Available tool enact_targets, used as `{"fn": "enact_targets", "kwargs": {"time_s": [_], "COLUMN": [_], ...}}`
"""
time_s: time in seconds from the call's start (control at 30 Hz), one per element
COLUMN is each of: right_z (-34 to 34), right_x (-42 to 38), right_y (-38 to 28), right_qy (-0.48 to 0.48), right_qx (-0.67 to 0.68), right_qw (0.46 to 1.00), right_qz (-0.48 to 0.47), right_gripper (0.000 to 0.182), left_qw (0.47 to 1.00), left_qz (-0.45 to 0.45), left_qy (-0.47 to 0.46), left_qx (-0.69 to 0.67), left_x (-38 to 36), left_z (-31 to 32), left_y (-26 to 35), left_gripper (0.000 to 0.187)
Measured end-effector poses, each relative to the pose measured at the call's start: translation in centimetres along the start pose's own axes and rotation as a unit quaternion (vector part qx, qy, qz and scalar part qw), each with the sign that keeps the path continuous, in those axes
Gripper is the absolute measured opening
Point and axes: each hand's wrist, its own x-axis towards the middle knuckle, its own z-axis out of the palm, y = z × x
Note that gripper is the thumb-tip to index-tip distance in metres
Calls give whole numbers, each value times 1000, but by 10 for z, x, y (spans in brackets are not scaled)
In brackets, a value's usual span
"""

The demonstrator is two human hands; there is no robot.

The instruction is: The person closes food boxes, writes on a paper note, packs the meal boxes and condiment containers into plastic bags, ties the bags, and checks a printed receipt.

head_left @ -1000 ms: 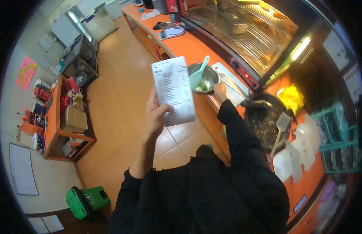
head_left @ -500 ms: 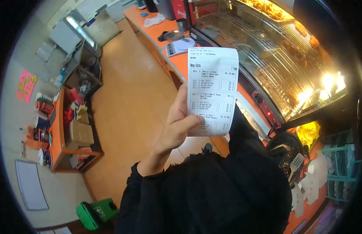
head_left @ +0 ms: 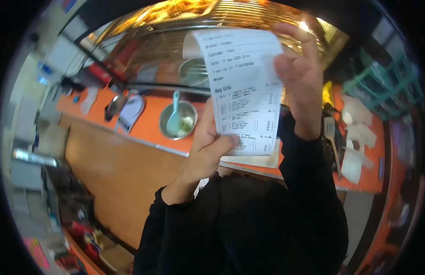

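A long printed receipt (head_left: 249, 91) hangs upright in front of me, its top curling backward. My left hand (head_left: 208, 146) grips its lower left part, thumb across the front and fingers behind. At the upper right edge of the paper is my right hand (head_left: 302, 73), slightly blurred, with thumb and index finger apart; its thumb tip is at the paper's edge, and whether it touches is unclear. Left of the receipt, a metal bowl (head_left: 189, 110) with a light blue spoon (head_left: 175, 114) and pale food stands on the orange counter (head_left: 148, 130).
Behind the receipt is a lit glass display case (head_left: 148, 55) with fried food. A white scale (head_left: 130, 112) lies to the left. On the right are a slotted spatula (head_left: 330, 130), white paper pieces (head_left: 354, 169) and a teal basket (head_left: 386, 82). Tiled floor (head_left: 121, 183) shows at lower left.
The view has turned toward the counter, bringing the metal bowl into sight. My right hand has come up to the receipt's upper right edge. My left hand still holds the paper.
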Motion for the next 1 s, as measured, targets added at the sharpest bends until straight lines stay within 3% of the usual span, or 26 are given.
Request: {"fn": "enact_targets", "kwargs": {"time_s": [0.2, 0.27, 0.33, 0.37, 0.47, 0.53, 0.6, 0.73, 0.8, 0.87, 0.97, 1.0], "right_z": [-43, -55, -41, -20, -53, -70, -80, -82, -81, -75, -84, -87], "right_x": [14, 18, 26, 32, 37, 46, 62, 91, 103, 111, 132, 137], "right_y": [-18, -26, -42, -53, -60, -59, -61, -73, -83, -92, -90, -90], "right_qy": [72, 31, 64, 161, 116, 74, 73, 3, 87, 69, 107, 110], "right_qx": [-57, -87, -80, -53, 26, -75, -63, -113, -407, -405, -544, -546], "right_qw": [995, 996, 995, 986, 993, 993, 992, 970, 863, 865, 793, 792], "right_qz": [24, -11, 10, 1, 23, -53, -76, -216, -285, -287, -251, -250], "right_gripper": [44, 50, 55, 34, 29, 27, 25, 19, 19, 19, 22, 22], "left_qw": [991, 987, 983, 979, 971, 967, 959, 960, 955, 956, 961, 963], "left_qz": [-31, -58, -84, -88, -86, -81, -88, -46, -12, -12, -26, -18], "left_qy": [-119, -136, -153, -174, -214, -232, -260, -269, -281, -262, -262, -256], "left_qx": [-51, -57, -63, -63, -64, -66, -71, -57, -96, -131, -82, -77], "left_x": [47, 58, 70, 76, 89, 98, 106, 122, 130, 133, 137, 137], "left_z": [7, 11, 14, 15, 19, 23, 27, 38, 45, 48, 43, 43], "left_y": [-2, -2, -1, 0, -5, -6, -7, -15, -19, -22, -24, -23], "left_gripper": [68, 68, 68, 68, 68, 68, 66, 61, 55, 52, 52, 52]}}
